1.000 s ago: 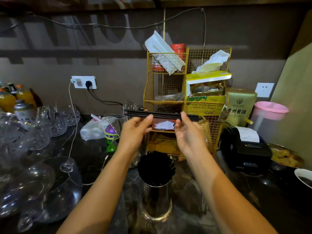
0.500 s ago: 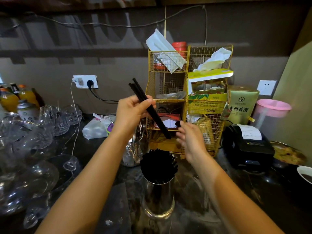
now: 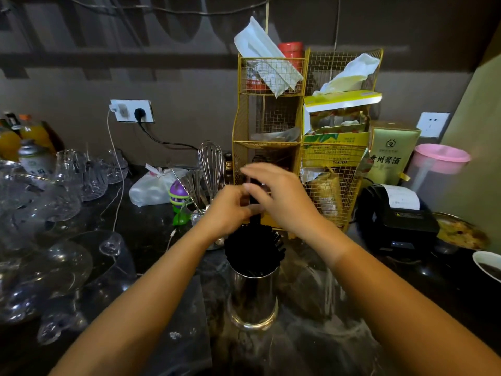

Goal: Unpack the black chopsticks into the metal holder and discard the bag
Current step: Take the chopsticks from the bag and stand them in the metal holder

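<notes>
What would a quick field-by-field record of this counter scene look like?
Left hand: gripping a few black chopsticks upright
Right hand: over their tops, blurred
Metal holder: standing on the dark counter, already packed with black chopsticks
Position: the held chopsticks are directly above the holder
Behind: yellow wire rack, whisk
Left side: clear glassware
Bag: cannot tell

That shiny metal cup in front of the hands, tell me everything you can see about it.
The metal holder is a plain, polished steel cylinder, upright on the dark counter, with a flared ring at its base. It is packed with black chopsticks fanning out above its rim. Both hands work just above it; neither touches the cup itself.
</notes>
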